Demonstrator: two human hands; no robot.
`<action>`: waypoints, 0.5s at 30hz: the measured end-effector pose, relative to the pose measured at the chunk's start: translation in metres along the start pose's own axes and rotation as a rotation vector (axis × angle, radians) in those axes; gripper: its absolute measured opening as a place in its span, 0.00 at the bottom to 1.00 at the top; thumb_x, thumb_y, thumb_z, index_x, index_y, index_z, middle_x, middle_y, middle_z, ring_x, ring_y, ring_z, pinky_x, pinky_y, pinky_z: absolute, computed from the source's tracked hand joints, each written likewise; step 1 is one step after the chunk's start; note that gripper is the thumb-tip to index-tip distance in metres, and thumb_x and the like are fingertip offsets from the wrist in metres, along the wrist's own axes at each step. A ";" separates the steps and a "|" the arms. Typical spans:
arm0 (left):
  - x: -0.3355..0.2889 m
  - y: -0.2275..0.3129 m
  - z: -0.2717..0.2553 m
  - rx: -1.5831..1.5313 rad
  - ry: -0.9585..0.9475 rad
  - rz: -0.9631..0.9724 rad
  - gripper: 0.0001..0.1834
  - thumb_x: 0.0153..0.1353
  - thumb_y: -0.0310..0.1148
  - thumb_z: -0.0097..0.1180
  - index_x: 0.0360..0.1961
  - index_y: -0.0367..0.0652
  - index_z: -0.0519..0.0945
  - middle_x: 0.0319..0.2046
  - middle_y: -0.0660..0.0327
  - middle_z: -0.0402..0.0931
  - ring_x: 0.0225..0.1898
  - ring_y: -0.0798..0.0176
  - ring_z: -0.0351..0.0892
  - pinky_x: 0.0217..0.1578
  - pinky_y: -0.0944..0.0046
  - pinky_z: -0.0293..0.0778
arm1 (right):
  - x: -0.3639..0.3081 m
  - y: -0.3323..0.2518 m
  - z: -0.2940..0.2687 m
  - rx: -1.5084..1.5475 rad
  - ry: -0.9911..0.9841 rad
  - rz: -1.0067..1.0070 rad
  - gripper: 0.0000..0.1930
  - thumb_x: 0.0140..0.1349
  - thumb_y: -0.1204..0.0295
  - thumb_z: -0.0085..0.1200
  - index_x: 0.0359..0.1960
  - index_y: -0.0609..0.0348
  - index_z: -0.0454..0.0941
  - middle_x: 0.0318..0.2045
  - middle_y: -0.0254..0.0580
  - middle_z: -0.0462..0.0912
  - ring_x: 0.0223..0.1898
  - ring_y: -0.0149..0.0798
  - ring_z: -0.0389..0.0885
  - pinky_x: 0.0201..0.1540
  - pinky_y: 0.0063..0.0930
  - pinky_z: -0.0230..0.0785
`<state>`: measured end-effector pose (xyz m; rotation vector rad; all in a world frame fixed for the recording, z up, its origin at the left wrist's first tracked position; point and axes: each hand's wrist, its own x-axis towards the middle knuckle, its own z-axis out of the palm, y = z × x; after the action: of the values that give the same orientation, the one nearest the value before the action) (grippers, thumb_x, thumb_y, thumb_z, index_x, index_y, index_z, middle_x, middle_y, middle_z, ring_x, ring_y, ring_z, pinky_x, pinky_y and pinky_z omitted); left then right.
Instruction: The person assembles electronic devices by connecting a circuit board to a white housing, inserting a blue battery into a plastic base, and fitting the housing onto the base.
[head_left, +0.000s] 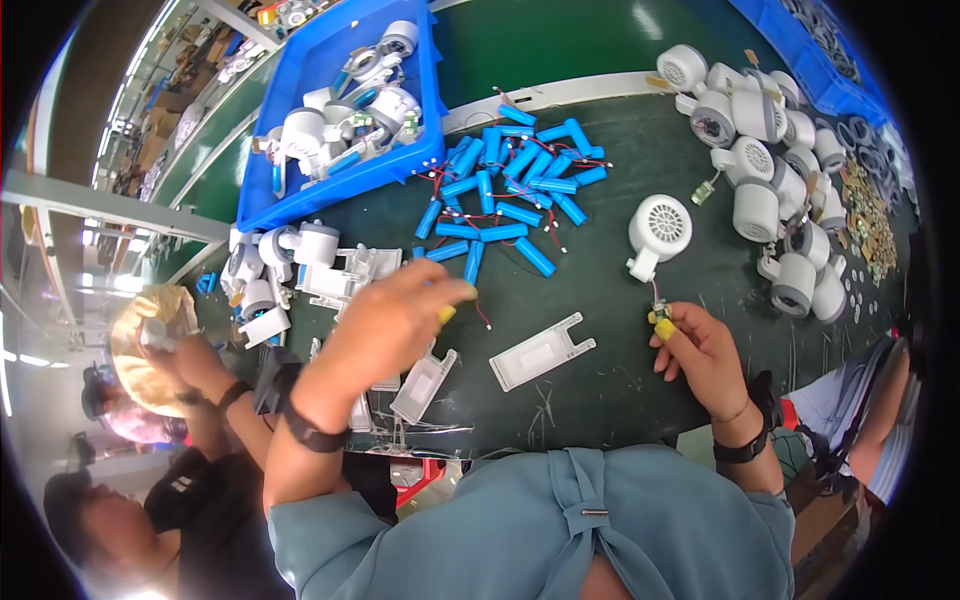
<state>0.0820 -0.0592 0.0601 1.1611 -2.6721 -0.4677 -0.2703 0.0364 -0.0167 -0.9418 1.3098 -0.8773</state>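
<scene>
My left hand reaches over the bench. Its yellow-covered thumb and forefinger are a little apart, the forefinger at the lower end of a blue cylindrical battery. A thin red wire with a small plug lies beside these fingertips. My right hand pinches a small green circuit board between yellow-covered fingertips. Short wires join this board to a white round fan head with a slotted grille, lying just beyond. Between my hands rests a white rectangular plastic cover with two prongs at one end.
Several wired blue batteries are heaped ahead. A blue bin of fan assemblies stands far left. More fan heads pile up on the right, beside small brown parts. White covers lie near my left forearm. A co-worker sits on the left.
</scene>
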 end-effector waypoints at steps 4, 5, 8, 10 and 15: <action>0.013 0.011 0.026 0.118 -0.074 0.173 0.11 0.50 0.20 0.57 0.36 0.41 0.81 0.36 0.59 0.72 0.36 0.55 0.78 0.36 0.57 0.76 | 0.000 0.000 -0.001 0.031 -0.036 0.015 0.11 0.72 0.72 0.48 0.51 0.65 0.75 0.33 0.37 0.80 0.27 0.25 0.78 0.27 0.16 0.70; 0.015 0.011 0.030 0.160 -0.081 0.197 0.09 0.49 0.21 0.57 0.34 0.40 0.80 0.36 0.59 0.71 0.35 0.56 0.77 0.36 0.58 0.76 | 0.000 0.000 -0.002 0.063 -0.050 0.025 0.11 0.72 0.72 0.48 0.51 0.65 0.75 0.33 0.37 0.80 0.27 0.25 0.78 0.27 0.16 0.70; 0.022 0.006 0.030 0.108 -0.083 0.199 0.07 0.51 0.20 0.57 0.33 0.38 0.78 0.39 0.58 0.72 0.35 0.54 0.78 0.36 0.56 0.76 | -0.001 -0.004 0.001 0.122 -0.079 0.048 0.11 0.72 0.72 0.48 0.50 0.65 0.75 0.34 0.37 0.81 0.28 0.25 0.79 0.29 0.16 0.71; 0.020 0.003 0.030 -0.037 -0.147 0.015 0.08 0.56 0.22 0.57 0.38 0.37 0.78 0.44 0.55 0.75 0.35 0.50 0.81 0.36 0.55 0.78 | -0.005 -0.007 0.006 0.158 -0.090 0.074 0.11 0.72 0.71 0.49 0.49 0.64 0.75 0.34 0.36 0.81 0.28 0.25 0.79 0.29 0.16 0.71; 0.028 0.010 0.046 -0.645 -0.013 -0.107 0.17 0.58 0.15 0.53 0.49 0.36 0.75 0.34 0.61 0.79 0.30 0.69 0.80 0.31 0.69 0.76 | -0.007 -0.006 0.015 0.166 -0.210 0.110 0.11 0.72 0.69 0.49 0.48 0.63 0.76 0.34 0.34 0.82 0.30 0.22 0.79 0.30 0.16 0.71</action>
<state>0.0429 -0.0635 0.0218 1.0820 -2.1904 -1.2363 -0.2554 0.0415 -0.0076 -0.8008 1.0815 -0.7671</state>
